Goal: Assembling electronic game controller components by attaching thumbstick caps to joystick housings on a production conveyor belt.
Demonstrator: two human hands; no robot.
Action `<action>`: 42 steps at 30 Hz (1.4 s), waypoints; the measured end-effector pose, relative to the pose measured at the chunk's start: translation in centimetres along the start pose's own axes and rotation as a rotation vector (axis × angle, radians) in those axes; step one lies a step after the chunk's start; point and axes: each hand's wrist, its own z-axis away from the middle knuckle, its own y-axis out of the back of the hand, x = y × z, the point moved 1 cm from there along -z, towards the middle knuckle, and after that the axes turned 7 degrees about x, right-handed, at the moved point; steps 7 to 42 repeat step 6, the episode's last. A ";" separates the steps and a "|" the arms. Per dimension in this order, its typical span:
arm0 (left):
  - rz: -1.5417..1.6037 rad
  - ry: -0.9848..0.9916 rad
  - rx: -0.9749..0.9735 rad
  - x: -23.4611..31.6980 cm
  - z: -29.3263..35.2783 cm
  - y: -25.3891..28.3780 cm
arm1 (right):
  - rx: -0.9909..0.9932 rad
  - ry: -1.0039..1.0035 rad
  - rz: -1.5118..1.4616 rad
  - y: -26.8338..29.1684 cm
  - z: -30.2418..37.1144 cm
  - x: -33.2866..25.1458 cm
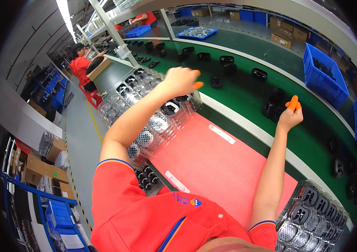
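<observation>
Left hand (181,80) curled, grasp unclear, over clear trays (144,105); right hand (291,115) touches black part (274,104); two white labels (221,134) on red mat (212,164).

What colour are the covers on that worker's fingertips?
Orange finger covers, clearest in the head view on the right hand.

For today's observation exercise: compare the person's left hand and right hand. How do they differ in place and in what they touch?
The left hand reaches over the stack of clear plastic trays at the pink mat's left; the right hand stretches onto the green conveyor belt. The left hand looks loosely closed above the trays; the right hand touches a black part on the belt. Both wear orange finger cots.
</observation>
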 end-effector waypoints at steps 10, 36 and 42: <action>0.239 -0.316 -0.072 7.9 -7.3 1.0 | -0.335 0.383 0.104 -1.9 3.0 -0.6; 0.239 -0.316 -0.072 7.9 -7.3 1.0 | -0.335 0.383 0.104 -1.9 3.0 -0.6; 0.239 -0.316 -0.072 7.9 -7.3 1.0 | -0.335 0.383 0.104 -1.9 3.0 -0.6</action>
